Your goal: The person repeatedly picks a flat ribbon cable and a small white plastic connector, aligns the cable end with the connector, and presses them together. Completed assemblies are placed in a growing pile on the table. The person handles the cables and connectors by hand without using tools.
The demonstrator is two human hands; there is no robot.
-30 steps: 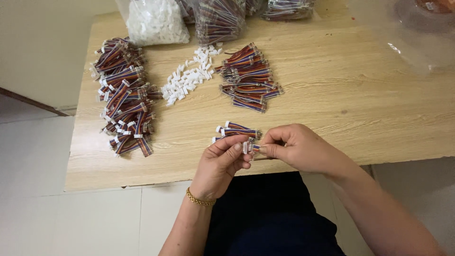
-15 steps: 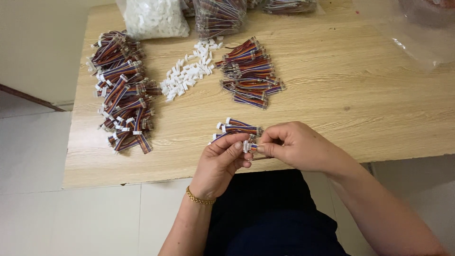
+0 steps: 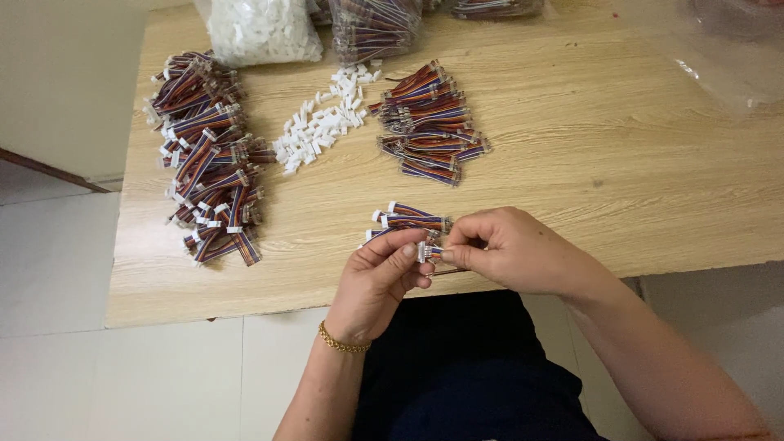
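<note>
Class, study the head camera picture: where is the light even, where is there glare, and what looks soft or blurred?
Head view: even soft light on the table; faint glare on the clear plastic bag top right; the small cable between both hands looks slightly soft.

Layout, light wooden table (image 3: 572, 163):
Large heap of striped ribbon-cable pieces (image 3: 208, 155) lies left, white plastic connector pile (image 3: 322, 122) beside it, smaller cable heap (image 3: 429, 122) right; few cables (image 3: 404, 220) nearest the front edge.
</note>
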